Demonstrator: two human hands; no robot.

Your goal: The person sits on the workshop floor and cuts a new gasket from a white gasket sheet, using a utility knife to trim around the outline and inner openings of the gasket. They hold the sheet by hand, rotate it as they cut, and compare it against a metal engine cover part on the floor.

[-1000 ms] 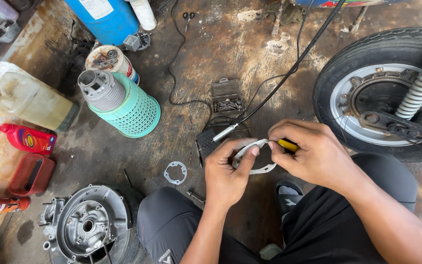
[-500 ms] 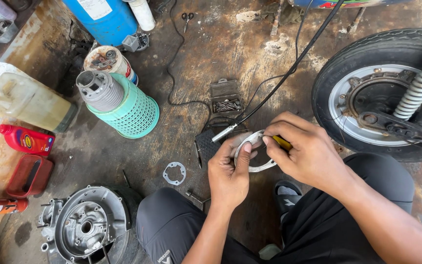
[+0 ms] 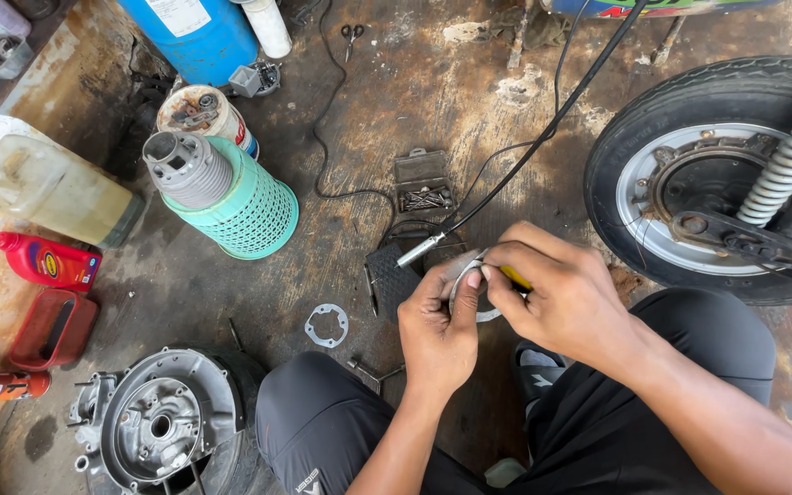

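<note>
The stained concrete floor point(image 3: 433, 82) carries everything here, and the largest thing on it is the wheel point(image 3: 689, 183) with its black tyre at the right edge, a coiled spring shock point(image 3: 790, 170) slanting across its hub. A blue drum point(image 3: 199, 37) stands at the far edge, and a yellowish plastic jug point(image 3: 43, 188) lies toward the left edge. Between them and the person's knee stands a green mesh basket point(image 3: 240, 215) with a finned grey cylinder point(image 3: 185, 170) set in its top. At the near left corner lies a round metal engine cover point(image 3: 162, 426), with a red bottle point(image 3: 48, 261) and a red tray point(image 3: 52, 328) farther along the left edge. Near the middle of the floor, over the person's dark trousers, both hands meet — the left hand point(image 3: 437, 335) pinches a thin pale ring-shaped gasket point(image 3: 467, 291) by its edge, and the right hand point(image 3: 566, 298) is closed around a small yellow-handled tool point(image 3: 515, 278), its tip touching the gasket. A black cable point(image 3: 543, 133) with a metal end runs from the far edge to just beside the fingers. A small flat metal gasket point(image 3: 326, 324) lies on the floor, left of the hands.
</note>
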